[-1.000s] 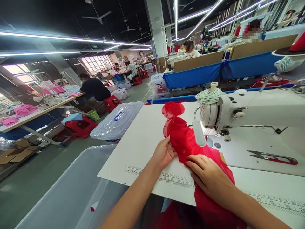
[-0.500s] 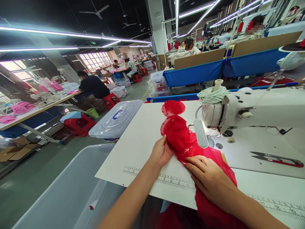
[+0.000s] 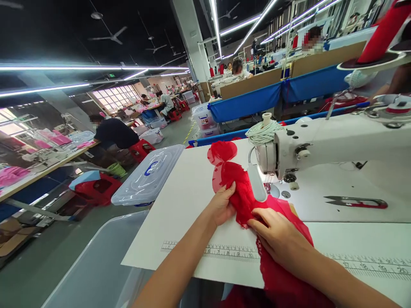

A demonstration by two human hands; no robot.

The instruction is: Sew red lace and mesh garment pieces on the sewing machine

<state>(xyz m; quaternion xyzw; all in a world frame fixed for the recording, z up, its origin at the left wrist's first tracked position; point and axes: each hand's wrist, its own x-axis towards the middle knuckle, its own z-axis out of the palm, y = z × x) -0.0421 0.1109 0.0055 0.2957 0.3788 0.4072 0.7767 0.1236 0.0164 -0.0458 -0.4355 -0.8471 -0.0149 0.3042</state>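
Sheer red fabric [image 3: 239, 188] lies bunched on the white sewing table [image 3: 186, 188], with rounded pieces at its far end. My left hand [image 3: 221, 206] pinches its left edge, thumb on top and fingers underneath. Bent over the nearer part, my right hand [image 3: 279, 233] grips the cloth between thumb and fingers. From there the red material drapes over the table's front edge. Just beyond my right hand stands the white sewing machine [image 3: 346, 141]; its needle area is partly hidden by a pale flat attachment [image 3: 257, 183]. Thread snips [image 3: 356, 202] rest on the machine bed.
A translucent bin [image 3: 96, 256] stands below the table's left side, near a clear lid [image 3: 168, 164] with a blue handle. A ruler scale [image 3: 231, 253] runs along the front edge. Co-workers sit at other tables; a red thread cone [image 3: 383, 32] rises at right.
The view has turned slightly right. My left thumb now lies over the fabric edge, and the cloth between my hands is more gathered. My right fingers have bent more.
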